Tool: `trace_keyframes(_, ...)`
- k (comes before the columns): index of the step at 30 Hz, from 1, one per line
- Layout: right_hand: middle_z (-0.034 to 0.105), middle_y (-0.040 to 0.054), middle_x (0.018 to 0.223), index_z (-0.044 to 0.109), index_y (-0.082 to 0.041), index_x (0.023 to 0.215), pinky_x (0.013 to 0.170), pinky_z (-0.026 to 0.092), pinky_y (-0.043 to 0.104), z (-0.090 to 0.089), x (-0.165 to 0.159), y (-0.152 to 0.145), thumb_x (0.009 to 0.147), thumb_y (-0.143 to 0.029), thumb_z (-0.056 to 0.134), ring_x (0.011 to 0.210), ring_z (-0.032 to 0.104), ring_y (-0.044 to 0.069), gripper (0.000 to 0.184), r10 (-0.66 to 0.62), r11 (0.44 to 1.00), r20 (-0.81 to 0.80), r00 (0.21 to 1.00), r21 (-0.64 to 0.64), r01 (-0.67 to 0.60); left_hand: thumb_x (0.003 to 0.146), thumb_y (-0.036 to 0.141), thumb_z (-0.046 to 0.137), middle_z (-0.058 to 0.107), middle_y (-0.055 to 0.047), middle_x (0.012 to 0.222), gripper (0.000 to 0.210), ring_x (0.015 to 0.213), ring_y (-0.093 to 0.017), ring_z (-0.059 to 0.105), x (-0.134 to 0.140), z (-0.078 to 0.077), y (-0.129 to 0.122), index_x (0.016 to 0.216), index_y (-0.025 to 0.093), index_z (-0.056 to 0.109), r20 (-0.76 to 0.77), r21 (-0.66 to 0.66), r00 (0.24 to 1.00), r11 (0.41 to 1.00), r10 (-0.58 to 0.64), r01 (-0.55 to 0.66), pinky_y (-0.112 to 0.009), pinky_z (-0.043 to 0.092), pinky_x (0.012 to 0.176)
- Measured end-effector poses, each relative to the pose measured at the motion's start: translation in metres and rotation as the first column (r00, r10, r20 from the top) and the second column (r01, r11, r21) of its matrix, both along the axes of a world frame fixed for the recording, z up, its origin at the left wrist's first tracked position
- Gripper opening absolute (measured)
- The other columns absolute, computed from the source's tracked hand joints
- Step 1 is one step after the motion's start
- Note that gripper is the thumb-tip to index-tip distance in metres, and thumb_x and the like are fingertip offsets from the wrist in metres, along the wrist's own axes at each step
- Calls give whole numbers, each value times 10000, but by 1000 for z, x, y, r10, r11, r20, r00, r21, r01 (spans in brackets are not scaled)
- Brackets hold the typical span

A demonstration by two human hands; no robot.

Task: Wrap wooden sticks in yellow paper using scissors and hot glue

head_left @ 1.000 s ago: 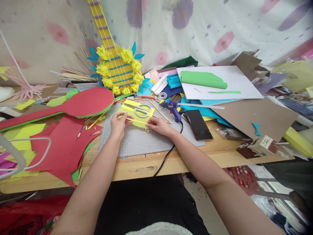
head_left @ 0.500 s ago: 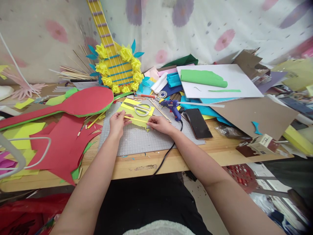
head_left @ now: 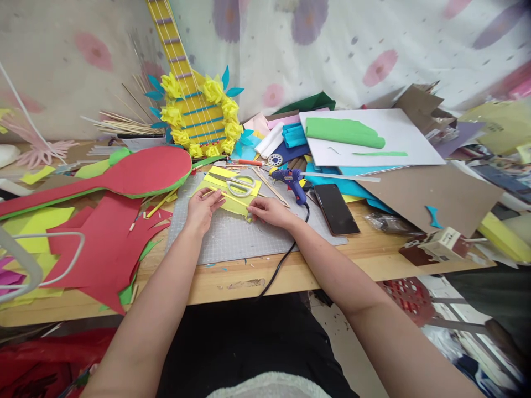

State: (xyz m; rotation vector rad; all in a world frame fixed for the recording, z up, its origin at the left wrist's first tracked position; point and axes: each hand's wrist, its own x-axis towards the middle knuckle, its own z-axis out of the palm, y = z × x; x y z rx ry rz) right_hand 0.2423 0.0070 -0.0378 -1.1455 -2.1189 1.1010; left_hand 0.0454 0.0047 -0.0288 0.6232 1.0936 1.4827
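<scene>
A thin yellow stick (head_left: 235, 199) spans the gap between my two hands, over the grey cutting mat (head_left: 224, 243). My left hand (head_left: 203, 210) pinches its left end, and my right hand (head_left: 267, 210) pinches the right end with the fingers bent. Beneath the stick lies a piece of thin yellow paper (head_left: 233, 208). Scissors with pale handles (head_left: 241, 186) rest on brighter yellow paper just beyond my hands. To the right of them, a blue glue gun (head_left: 292, 181) with a long clear glue stick lies on the mat's far side.
A yellow paper guitar with flowers (head_left: 199, 119) stands at the back. On the left lies a red spoon-shaped cutout (head_left: 145, 171) above red sheets (head_left: 99, 249). A black phone (head_left: 337, 209), a white board (head_left: 373, 119) and brown cardboard (head_left: 431, 193) are on the right.
The left end of the yellow stick has risen slightly, and the fingers of my left hand have shifted around it. My right hand stays almost in place.
</scene>
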Motion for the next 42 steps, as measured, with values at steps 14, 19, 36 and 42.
trace_keyframes(14, 558, -14, 650, 546, -165, 806, 562, 423, 208, 16, -25, 21, 738, -198, 557, 595, 512, 83, 77, -320, 936, -257, 912, -234, 263, 697, 58, 628, 689, -76, 878, 290, 616, -85, 615, -4, 5, 0, 974, 140, 606, -55, -73, 980, 980, -189, 185, -237, 519, 696)
trace_keyframes(19, 601, -2, 747, 495, -180, 870, 619, 474, 216, 23, -46, 19, 711, -206, 620, 654, 572, 79, 203, -426, 857, -452, 784, -479, 189, 622, 63, 689, 648, -15, 703, 349, 597, -98, 620, 0, 1, -2, 950, 135, 597, -102, -44, 978, 983, -183, 179, -235, 520, 660)
trace_keyframes(36, 615, -38, 614, 463, -177, 781, 630, 493, 227, 0, -56, 17, 645, -96, 632, 558, 599, 80, 232, -507, 798, -604, 615, -599, 69, 600, 86, 710, 653, -22, 702, 364, 625, -104, 615, 3, -7, -3, 942, 114, 590, -145, -51, 957, 968, -250, 245, -223, 506, 607)
trace_keyframes(42, 600, -54, 569, 437, -178, 738, 598, 473, 209, 1, -57, 16, 629, -56, 603, 527, 588, 73, 233, -519, 794, -587, 622, -600, 96, 615, 74, 695, 655, -24, 698, 338, 612, -104, 619, 4, -4, -4, 937, 108, 600, -134, -73, 958, 966, -254, 247, -211, 507, 582)
